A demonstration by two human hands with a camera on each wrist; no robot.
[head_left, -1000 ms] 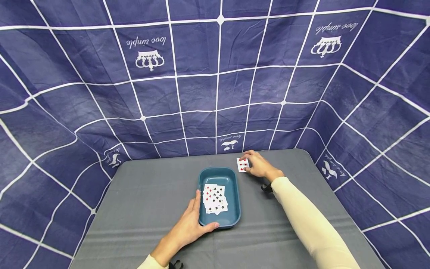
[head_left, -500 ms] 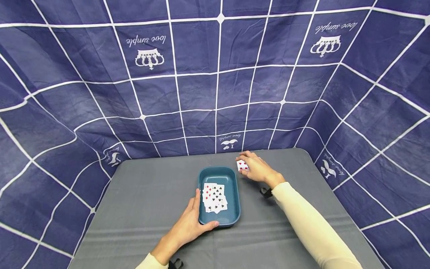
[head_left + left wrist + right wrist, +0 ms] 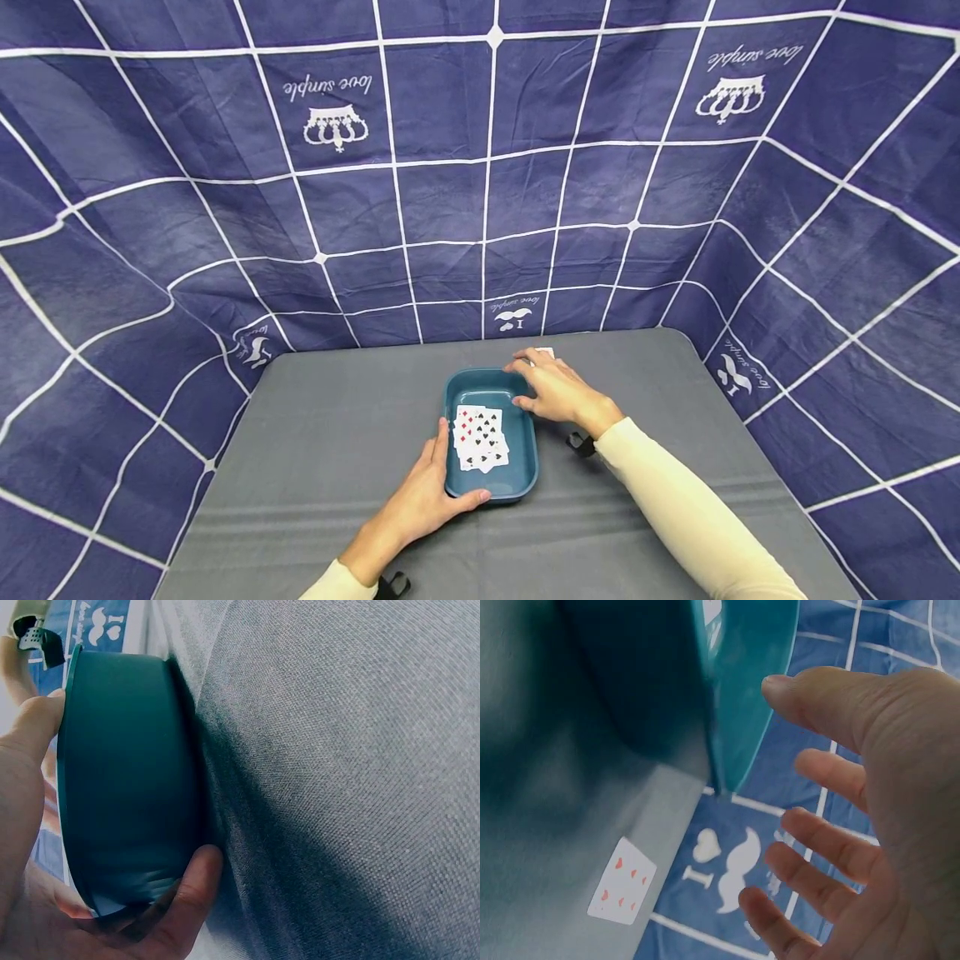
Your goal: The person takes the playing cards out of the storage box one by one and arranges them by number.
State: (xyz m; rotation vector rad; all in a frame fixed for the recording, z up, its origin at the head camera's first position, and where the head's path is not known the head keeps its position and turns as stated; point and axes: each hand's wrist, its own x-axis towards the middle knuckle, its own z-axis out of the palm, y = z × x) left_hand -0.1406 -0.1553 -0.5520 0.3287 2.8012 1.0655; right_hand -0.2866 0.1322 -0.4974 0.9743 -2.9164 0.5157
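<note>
Here's the worktop (image 3: 337, 433), taking the blue tray (image 3: 517, 479) as the middle of the clock: its widest stretch runs out to 9 o'clock, with the back edge meeting the patterned blue cloth (image 3: 442, 200) at 12. And the left hand (image 3: 420, 496) is there at 8, fingers spread along the tray's left wall, thumb on the near rim, holding the corner between them. Over at 2 o'clock the right hand (image 3: 555, 392) hangs by the rim, fingers well parted and loosely bent, nothing in them! Past it, at 1, the loose card (image 3: 622, 881) lies face up on the worktop near that back edge, outside the tray. Inside, the pile of playing cards (image 3: 481, 438) sits just left of centre, tray floor showing at 12, 3 and 6. Now the tricky bits: in the head view the right hand hides most of that loose card and covers part of the rim, and whether the thumb touches it, I can't tell. Six red pips show up from the right wrist. Lower cards are buried, so no count; the left wrist gets only the tray's dark outer side, and both cream sleeves (image 3: 690, 500) run out of frame.
</note>
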